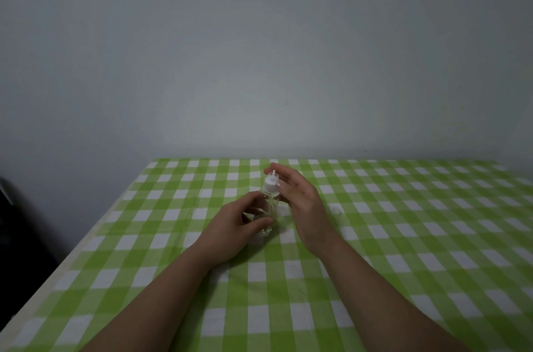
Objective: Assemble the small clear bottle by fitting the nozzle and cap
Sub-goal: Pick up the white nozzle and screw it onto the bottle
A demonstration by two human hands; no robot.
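Left hand fingers wrap the small clear plastic bottle; right hand fingers pinch its white nozzle. I'd keep the bottle upright and twist gently.

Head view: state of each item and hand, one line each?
clear bottle: upright, held around its lower body.
white nozzle: on the bottle neck, thin tip up; whether fully seated cannot be told.
left hand: closed around the bottle.
right hand: fingers at the nozzle, palm open.
checked tablecloth: spread flat.
Separate cap: none visible.
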